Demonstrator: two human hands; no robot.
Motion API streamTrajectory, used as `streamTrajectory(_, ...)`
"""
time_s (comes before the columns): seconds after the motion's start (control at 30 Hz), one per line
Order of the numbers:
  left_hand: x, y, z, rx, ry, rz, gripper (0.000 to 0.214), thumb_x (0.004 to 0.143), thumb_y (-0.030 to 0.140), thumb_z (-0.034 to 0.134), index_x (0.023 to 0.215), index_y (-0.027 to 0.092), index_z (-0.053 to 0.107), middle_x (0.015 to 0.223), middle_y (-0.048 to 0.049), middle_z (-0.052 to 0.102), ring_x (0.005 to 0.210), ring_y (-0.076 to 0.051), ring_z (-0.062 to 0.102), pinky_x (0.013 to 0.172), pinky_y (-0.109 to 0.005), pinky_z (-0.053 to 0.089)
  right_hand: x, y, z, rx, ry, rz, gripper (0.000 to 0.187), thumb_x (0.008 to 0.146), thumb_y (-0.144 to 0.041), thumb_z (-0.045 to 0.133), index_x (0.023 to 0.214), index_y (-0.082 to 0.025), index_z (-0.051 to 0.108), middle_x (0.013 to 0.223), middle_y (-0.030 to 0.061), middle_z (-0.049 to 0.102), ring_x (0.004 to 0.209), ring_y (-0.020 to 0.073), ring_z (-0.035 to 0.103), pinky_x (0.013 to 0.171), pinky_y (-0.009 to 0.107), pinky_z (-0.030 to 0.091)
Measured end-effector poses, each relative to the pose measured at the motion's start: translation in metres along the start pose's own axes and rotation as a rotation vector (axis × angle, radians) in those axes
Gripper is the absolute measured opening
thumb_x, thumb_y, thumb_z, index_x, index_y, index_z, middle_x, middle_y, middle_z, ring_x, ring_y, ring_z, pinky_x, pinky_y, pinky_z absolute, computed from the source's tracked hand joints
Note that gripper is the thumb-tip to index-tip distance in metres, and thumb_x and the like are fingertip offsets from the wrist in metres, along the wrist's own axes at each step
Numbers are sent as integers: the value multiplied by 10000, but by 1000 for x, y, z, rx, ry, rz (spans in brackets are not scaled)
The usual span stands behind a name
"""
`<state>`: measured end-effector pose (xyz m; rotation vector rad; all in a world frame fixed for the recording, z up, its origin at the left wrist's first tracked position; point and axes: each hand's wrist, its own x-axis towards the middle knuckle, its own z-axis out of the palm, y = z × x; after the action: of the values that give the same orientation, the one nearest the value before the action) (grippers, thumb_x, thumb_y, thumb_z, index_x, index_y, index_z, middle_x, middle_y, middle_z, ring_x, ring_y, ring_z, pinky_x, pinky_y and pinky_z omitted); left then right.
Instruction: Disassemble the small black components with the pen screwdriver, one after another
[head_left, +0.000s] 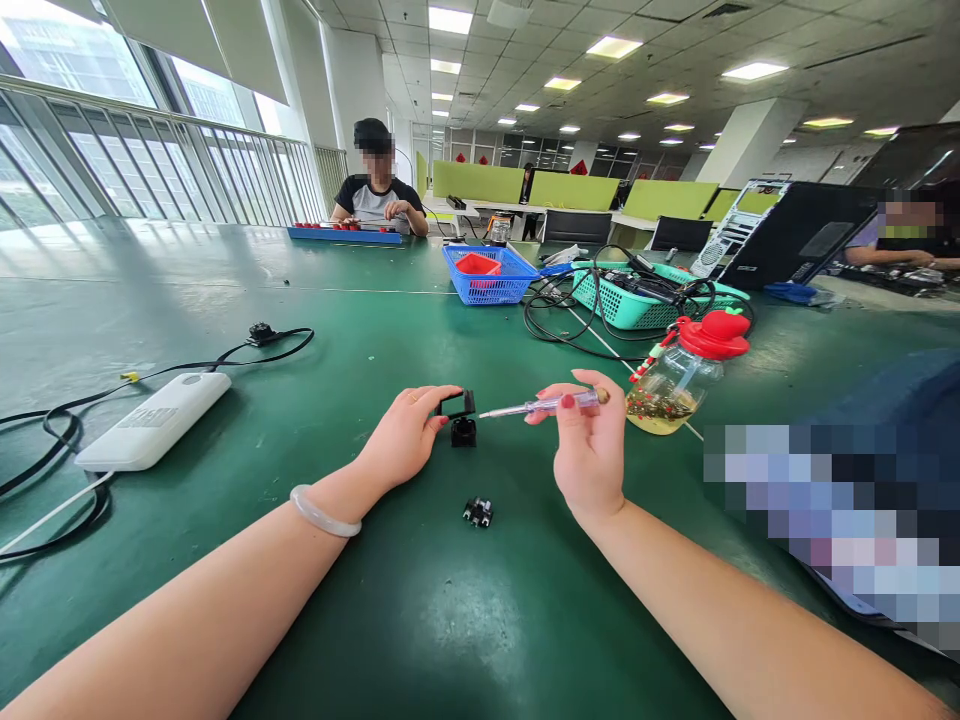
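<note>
In the middle of the head view, my left hand (409, 432) is closed with fingers and thumb on a small black device with a raised frame (463, 425), which stands on the green table. My right hand (589, 440) grips a screwdriver (536, 406) with a clear purplish handle. Its tip points left and sits close to the device's right side; whether they touch I cannot tell. Nearer to me, between my forearms, lies a little heap of small black and silvery parts (478, 512), too small to name.
A white power strip (157, 422) with black cables is at left. Ahead stand a blue basket (491, 290) and a teal basket (626, 312) of cables. A red-lidded jar (667, 395) with liquid is near my right hand. A person (379, 195) sits across the table.
</note>
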<state>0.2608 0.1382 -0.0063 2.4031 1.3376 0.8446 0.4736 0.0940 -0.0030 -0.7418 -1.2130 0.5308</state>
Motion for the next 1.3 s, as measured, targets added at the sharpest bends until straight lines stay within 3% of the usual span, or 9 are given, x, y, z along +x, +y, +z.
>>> streamTrajectory(0.1,0,-3,2,91,27,-72,475,907,154,360,1342,280,502,1260,-66,574,1142,-254,512,1035,-466,431,5,6,-1,117,-7,302,263,881,-461,604,1024,-266,501,651,-62,564,467,96,503,546,273,476)
streamTrajectory(0.2,-1,-9,4,219,-37,-118,518,888,134,373,1350,325,508,1191,-77,579,1055,-269,529,967,-485,465,9,16,-3,214,-67,572,322,782,-474,696,942,-246,535,548,-81,509,407,77,411,517,263,444)
streamTrajectory(0.33,-3,-13,7,334,-130,-66,482,890,148,374,1276,341,588,1176,-69,602,1087,-288,522,968,-495,464,10,23,-3,284,-122,725,339,730,-456,728,917,-230,558,526,-84,508,383,53,348,543,271,451)
streamTrajectory(0.47,-4,-9,8,296,-133,-16,411,923,219,362,1255,249,602,1309,-80,568,1242,-275,482,1086,-477,397,8,20,-2,270,-210,792,354,713,-437,721,940,-219,560,528,-71,524,400,74,419,474,244,395)
streamTrajectory(0.67,-5,1,4,110,-277,118,507,963,421,347,1447,271,354,1487,-60,436,1366,-250,387,1150,-485,307,8,18,0,244,-330,829,398,705,-456,707,973,-210,549,538,-58,529,480,124,542,377,197,268)
streamTrajectory(0.87,-7,9,-3,5,-368,249,385,958,439,374,1273,270,519,1317,-55,587,1229,-241,498,1093,-463,340,9,22,-1,264,-366,836,391,700,-455,728,959,-216,560,550,-55,542,486,129,546,376,209,273)
streamTrajectory(1.0,-10,18,-6,-76,-414,371,479,919,578,392,1238,254,542,1197,-74,633,1113,-247,545,1042,-426,379,10,28,-3,351,-279,837,360,708,-436,737,938,-211,575,521,-72,505,435,94,451,430,229,331)
streamTrajectory(1.13,-16,29,-5,-46,-448,449,662,806,705,493,1324,293,502,1241,-91,598,1138,-285,525,1044,-447,379,16,34,-7,443,-145,823,311,726,-407,731,913,-206,585,481,-90,436,413,75,347,472,247,358)
streamTrajectory(1.3,-25,41,-1,19,-448,495,566,762,632,626,1228,311,587,1293,-85,552,1185,-311,493,1076,-499,354,21,38,-9,471,-98,827,322,705,-393,754,913,-208,593,494,-90,431,435,79,364,483,240,346)
